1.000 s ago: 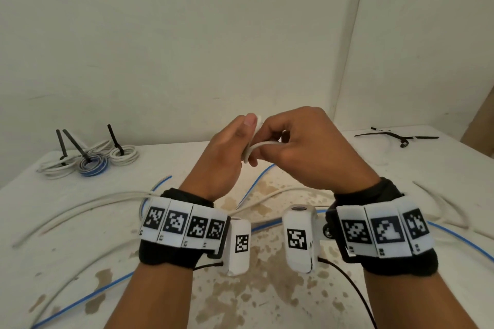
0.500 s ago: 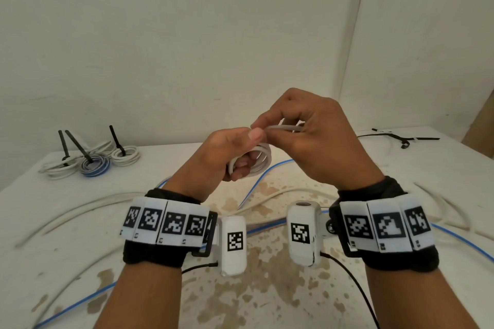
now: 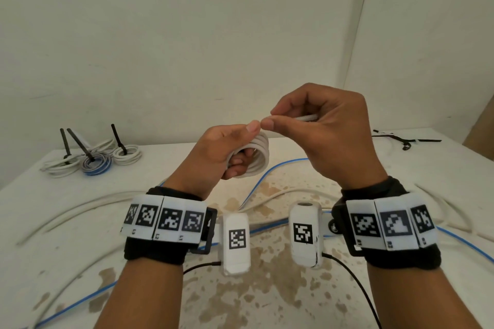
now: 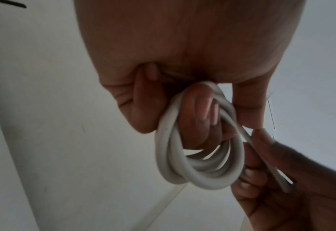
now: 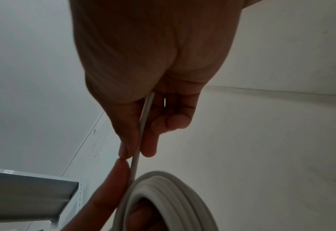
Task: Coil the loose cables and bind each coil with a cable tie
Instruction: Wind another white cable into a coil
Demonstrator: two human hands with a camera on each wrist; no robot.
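My left hand (image 3: 235, 152) holds a small coil of white cable (image 3: 258, 157) above the table, fingers curled through its loops. The same coil (image 4: 198, 156) hangs round those fingers in the left wrist view. My right hand (image 3: 318, 131) pinches the cable's free end (image 3: 307, 117) between thumb and fingers, just right of the left thumb. In the right wrist view the end (image 5: 141, 129) runs straight down from the fingers to the coil (image 5: 163, 195). Loose white cables (image 3: 80, 208) and a blue cable (image 3: 270, 176) lie on the table. Black cable ties (image 3: 401, 139) lie at the back right.
Three bound coils (image 3: 96, 160) with black ties sticking up sit at the back left of the stained white table (image 3: 267, 288). Another blue cable (image 3: 467, 246) runs along the right side. Walls close off the back.
My right hand has lifted and drawn the cable end out to the right of the coil. The left hand has turned, so the coil's loops now show round its fingers.
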